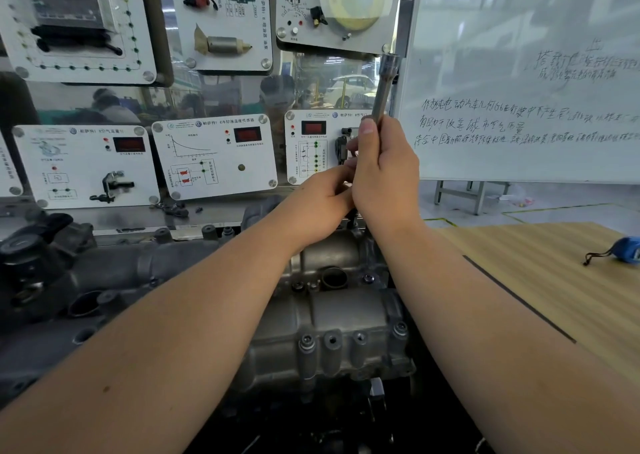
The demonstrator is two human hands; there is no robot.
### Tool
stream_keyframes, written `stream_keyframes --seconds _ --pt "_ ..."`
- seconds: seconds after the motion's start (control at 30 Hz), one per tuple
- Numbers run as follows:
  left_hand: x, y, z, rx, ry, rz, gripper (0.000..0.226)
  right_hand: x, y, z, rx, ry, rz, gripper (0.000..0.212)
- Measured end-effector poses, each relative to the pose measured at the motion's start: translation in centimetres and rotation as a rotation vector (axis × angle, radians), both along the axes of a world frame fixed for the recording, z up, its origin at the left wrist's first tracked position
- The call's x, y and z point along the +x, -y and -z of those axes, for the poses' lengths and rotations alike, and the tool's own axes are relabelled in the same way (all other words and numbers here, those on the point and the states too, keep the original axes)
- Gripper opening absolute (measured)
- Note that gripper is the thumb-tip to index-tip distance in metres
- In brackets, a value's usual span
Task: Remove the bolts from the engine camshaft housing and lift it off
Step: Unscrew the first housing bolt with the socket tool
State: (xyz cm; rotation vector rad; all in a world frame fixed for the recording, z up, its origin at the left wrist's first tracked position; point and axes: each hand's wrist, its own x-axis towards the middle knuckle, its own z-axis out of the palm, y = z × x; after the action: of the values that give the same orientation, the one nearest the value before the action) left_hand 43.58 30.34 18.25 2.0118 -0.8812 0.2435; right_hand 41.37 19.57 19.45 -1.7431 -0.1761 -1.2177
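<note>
Housing sits low and centre, grey cast metal, running from under the forearms up toward the hands, with bolts standing in the bosses along its near edge and a round port on top. Open room lies to the right, where a wooden table spreads out bare apart from a blue tape measure near its far edge and a dark line across the surface. To the left more dark engine castings crowd in close beside the housing. Straight ahead it's tight: a wall of white sensor panels stands just behind the engine, and a whiteboard with handwriting fills the upper right. Right hand is raised above the far end of the housing, fingers wrapped round a metal socket tool that points up and slightly right, thumb pressed along the shaft. Left hand is tucked against the right one, fingers curled at the tool's lower end, possibly pinching something there, though the right hand hides it.
</note>
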Motion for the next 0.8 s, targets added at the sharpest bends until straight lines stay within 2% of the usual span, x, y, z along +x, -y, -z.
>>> stream_keyframes --seconds 0.13,0.33,0.53,0.8 --pt "0.12 -0.07 -0.06 0.006 0.006 -0.008 0.017 0.02 0.04 -0.05 -0.008 0.002 -0.010 0.028" --pt "0.28 -0.16 -0.01 -0.004 0.018 -0.015 0.022 0.18 0.34 0.03 -0.049 -0.005 0.020 0.012" --pt "0.35 -0.07 0.05 0.033 -0.016 -0.032 0.026 0.29 0.12 -0.06 -0.025 -0.053 -0.012 0.024" --pt "-0.10 -0.03 -0.05 0.014 0.000 -0.015 0.023 0.30 0.30 0.04 -0.027 -0.037 -0.019 0.013"
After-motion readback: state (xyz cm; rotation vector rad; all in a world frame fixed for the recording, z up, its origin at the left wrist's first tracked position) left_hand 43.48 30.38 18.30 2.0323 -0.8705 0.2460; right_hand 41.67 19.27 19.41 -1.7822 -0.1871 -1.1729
